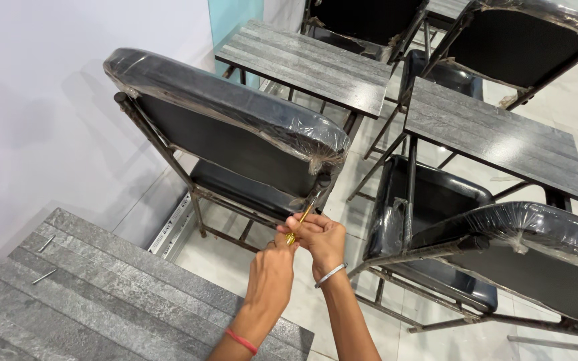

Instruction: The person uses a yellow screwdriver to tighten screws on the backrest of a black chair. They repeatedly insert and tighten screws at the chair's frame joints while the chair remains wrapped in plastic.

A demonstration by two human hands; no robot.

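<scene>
Both my hands meet on a yellow-handled screwdriver (300,222) below the middle of the view. My left hand (272,257), with a red band on its wrist, grips the handle's lower end. My right hand (322,241), wearing a silver bangle, closes around the handle from the right. The screwdriver's tip points up at the right end of the backrest frame of a black chair (229,127), whose padded back is wrapped in clear plastic.
A grey wood-grain desk top (88,294) lies at lower left with two loose screws (45,274) on it. More black chairs (503,247) and grey desks (496,134) stand right and behind. A white wall (41,100) is to the left, pale tiled floor below.
</scene>
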